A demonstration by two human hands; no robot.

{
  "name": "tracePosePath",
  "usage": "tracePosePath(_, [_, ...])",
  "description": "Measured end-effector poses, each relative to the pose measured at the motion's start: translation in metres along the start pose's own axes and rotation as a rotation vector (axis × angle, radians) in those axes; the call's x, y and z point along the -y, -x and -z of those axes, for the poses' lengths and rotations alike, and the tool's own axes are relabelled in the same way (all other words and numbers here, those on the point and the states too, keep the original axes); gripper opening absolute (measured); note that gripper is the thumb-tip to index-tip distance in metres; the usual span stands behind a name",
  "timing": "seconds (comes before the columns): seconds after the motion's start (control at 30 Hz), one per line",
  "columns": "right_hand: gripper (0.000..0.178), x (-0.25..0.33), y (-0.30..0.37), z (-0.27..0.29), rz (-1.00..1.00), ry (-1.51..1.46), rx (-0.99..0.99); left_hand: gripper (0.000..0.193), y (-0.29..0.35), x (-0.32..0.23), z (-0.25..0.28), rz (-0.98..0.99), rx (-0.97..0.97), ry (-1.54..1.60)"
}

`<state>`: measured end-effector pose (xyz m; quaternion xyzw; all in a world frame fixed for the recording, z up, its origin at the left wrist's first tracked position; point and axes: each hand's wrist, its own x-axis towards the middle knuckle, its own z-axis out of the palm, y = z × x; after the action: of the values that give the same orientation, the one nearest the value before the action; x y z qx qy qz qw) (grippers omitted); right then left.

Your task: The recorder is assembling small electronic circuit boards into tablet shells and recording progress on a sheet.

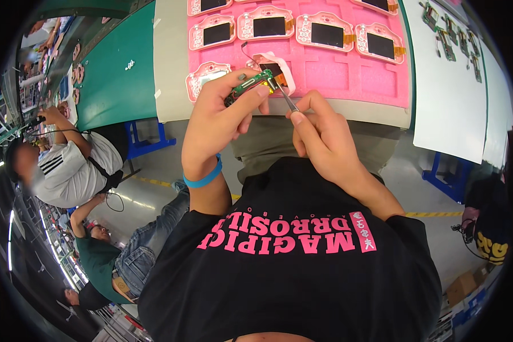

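My left hand [218, 114] grips a small green circuit board [248, 85] between thumb and fingers, tilted above the near edge of the tray. Thumb and fingers of my right hand [328, 137] pinch metal tweezers [289, 102], whose tips reach the board's right end. Right behind the board is a pink plastic housing [286, 67] with a dark screen and an orange ribbon cable; my left hand and the board hide part of it. A thin dark wire with a small end piece [244, 45] rises beside this housing.
A pink foam tray [378, 83] carries several pink housings [324, 31] with dark screens. Several green boards [447, 35] lie on a white surface [447, 108] at right. Leftward is a green mat [114, 74]. People [77, 171] sit at left, near a blue stool [148, 142].
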<state>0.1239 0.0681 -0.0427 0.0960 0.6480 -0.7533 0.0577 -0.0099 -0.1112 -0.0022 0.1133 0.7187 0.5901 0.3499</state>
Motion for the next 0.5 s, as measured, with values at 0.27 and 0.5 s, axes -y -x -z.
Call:
tracePosePath(0.27, [0.006, 0.0029, 0.0029, 0.0027, 0.051, 0.168, -0.070, 0.024, -0.0005, 0.0008, -0.0060, -0.016, -0.018, -0.006])
tracePosePath(0.5, [0.006, 0.0017, 0.0043, 0.0077, 0.054, 0.193, -0.051, 0.023, -0.0018, 0.0001, -0.0098, -0.005, -0.010, -0.018])
